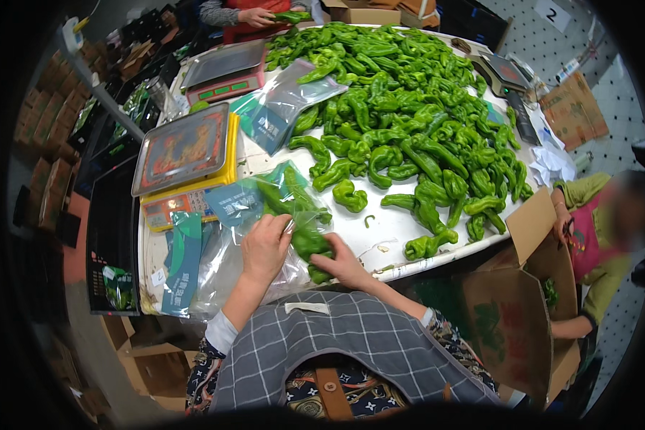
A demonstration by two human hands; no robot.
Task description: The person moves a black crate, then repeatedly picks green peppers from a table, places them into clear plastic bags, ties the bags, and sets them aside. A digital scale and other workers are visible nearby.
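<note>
My left hand [266, 246] grips the edge of a clear plastic bag [271, 188] printed in green and blue, with green peppers [279, 196] inside it. My right hand [346, 264] holds a green pepper [307, 241] at the bag's mouth; how far it sits inside is hard to tell. More printed plastic bags [183, 269] lie flat left of my hands. A large heap of green peppers [403, 107] covers the far and right parts of the white table [355, 226], with a few loose ones nearer me.
A yellow scale [185, 156] with a steel pan stands at left, a pink scale [226, 70] behind it. Another scale [502, 72] is at far right. At right, a person [591, 231] reaches into a cardboard box [510, 317]. Across the table, another person's hand [256, 18] holds a pepper.
</note>
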